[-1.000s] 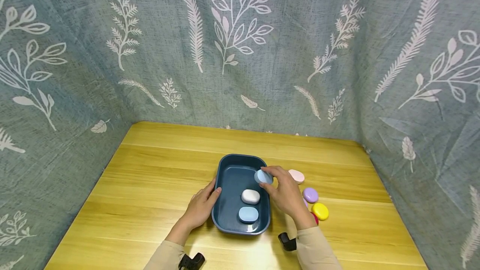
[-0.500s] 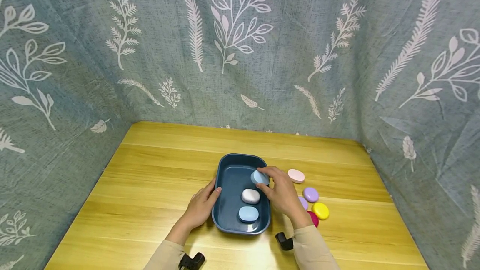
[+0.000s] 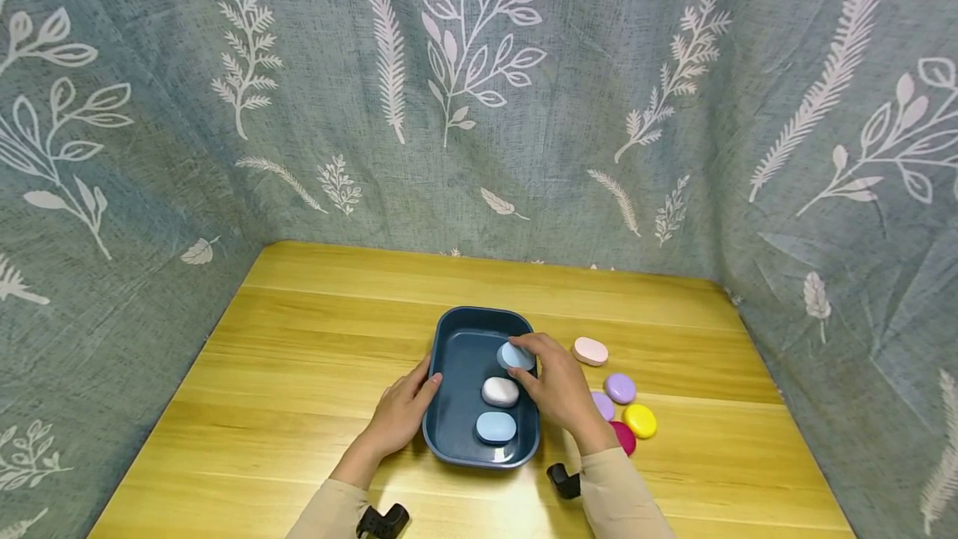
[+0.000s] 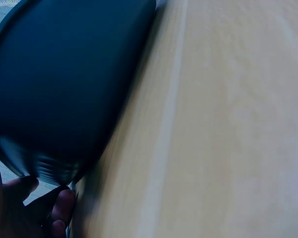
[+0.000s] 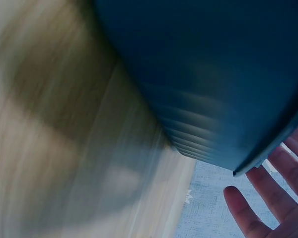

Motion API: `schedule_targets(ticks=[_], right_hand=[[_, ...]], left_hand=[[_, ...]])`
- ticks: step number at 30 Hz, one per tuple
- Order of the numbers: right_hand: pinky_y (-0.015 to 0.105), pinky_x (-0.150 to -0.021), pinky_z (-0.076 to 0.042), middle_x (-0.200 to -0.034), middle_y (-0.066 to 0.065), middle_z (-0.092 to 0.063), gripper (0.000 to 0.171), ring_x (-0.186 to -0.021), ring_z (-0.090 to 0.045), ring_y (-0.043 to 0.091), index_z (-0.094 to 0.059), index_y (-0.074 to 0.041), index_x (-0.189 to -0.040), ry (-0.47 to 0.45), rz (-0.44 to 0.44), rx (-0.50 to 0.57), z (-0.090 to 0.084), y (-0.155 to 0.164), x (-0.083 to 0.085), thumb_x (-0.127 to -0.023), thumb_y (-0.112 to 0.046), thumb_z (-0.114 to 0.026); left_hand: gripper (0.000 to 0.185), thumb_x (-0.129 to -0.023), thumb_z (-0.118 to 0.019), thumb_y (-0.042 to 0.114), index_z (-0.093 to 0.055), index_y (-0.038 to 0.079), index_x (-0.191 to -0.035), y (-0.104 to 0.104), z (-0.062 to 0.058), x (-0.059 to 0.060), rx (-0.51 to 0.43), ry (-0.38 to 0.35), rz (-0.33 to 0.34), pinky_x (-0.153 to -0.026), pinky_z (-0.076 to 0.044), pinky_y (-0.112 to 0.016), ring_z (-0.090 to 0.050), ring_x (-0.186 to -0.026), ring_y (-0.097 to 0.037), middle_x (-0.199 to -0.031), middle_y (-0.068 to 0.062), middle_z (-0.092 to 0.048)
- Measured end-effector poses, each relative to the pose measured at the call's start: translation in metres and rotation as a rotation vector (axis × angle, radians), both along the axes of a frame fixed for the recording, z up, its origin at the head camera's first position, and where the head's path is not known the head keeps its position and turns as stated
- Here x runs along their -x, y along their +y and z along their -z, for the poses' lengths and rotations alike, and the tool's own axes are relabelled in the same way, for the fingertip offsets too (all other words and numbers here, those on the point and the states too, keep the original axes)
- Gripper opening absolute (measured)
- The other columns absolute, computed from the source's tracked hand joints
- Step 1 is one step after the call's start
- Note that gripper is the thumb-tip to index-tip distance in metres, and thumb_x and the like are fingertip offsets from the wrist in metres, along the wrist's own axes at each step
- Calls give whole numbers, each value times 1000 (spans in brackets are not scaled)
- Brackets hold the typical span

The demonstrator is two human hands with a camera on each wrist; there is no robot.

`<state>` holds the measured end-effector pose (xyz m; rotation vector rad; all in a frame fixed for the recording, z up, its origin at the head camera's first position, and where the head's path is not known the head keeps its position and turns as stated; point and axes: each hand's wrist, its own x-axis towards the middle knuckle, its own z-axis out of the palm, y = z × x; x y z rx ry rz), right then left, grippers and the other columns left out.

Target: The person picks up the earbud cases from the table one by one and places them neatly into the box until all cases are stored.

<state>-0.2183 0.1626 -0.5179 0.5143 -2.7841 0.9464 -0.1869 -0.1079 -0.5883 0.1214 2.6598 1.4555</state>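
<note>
A dark blue tray (image 3: 458, 439) with rounded corners stands on the wooden table. My left hand (image 3: 402, 414) holds its left side, thumb at the rim and fingers along the outer wall; the left wrist view shows fingertips (image 4: 64, 204) by that wall. Over the tray's right side, my right hand (image 3: 560, 381) pinches a light blue soap bar (image 3: 513, 356) between thumb and fingers. Whether this bar touches the tray floor cannot be told. Below it in the tray lie a white soap (image 3: 500, 392) and another light blue soap (image 3: 496, 427). The right wrist view shows several fingers (image 5: 273, 191) beyond the rim.
Right of the tray lie a pale pink soap (image 3: 590, 351), a purple round piece (image 3: 620, 388), a second purple piece (image 3: 602, 406), a yellow one (image 3: 639, 421) and a crimson one (image 3: 624, 437), partly behind my right arm. Patterned cloth (image 3: 479, 215) hangs behind the table (image 3: 322, 314).
My right hand has moved left with the light blue soap, from the tray's right rim to further inside it. The left hand and the tray have stayed in place.
</note>
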Motion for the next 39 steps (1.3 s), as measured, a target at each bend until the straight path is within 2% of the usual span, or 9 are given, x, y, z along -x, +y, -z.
schedule_targets(ticks=[13,20,32,39], right_hand=[[47,-108,-50,-131,5,-68,44,-125,-63,28,-71,-13,-131,-16,-6,-42,9,-6,5,-89,-16,-84],[48,-108,-50,-131,6,-68,42,-125,-62,28,-72,-14,-130,-7,-10,-64,13,-8,8,-90,-17,-83],[47,-101,-53,-128,5,-69,42,-119,-63,26,-73,-12,-129,38,-18,-99,18,-11,12,-89,-17,-84],[46,-104,-51,-131,3,-68,42,-122,-61,25,-72,-15,-132,0,-13,-148,21,-13,16,-92,-20,-81]], left_hand=[[65,-109,-38,58,-35,23,-163,-1,1,1,-3,7,3,-121,-24,-65,-44,-149,-33,-162,-6,-46],[66,-108,-39,59,-35,23,-163,-1,1,1,-8,-4,-1,-122,-23,-64,-43,-150,-33,-163,-5,-45],[64,-109,-37,58,-34,26,-163,-1,-1,0,-5,5,0,-120,-28,-65,-46,-147,-33,-161,-5,-48],[64,-108,-38,58,-35,26,-163,-1,-3,0,-7,2,-2,-121,-27,-64,-44,-149,-33,-161,-5,-48]])
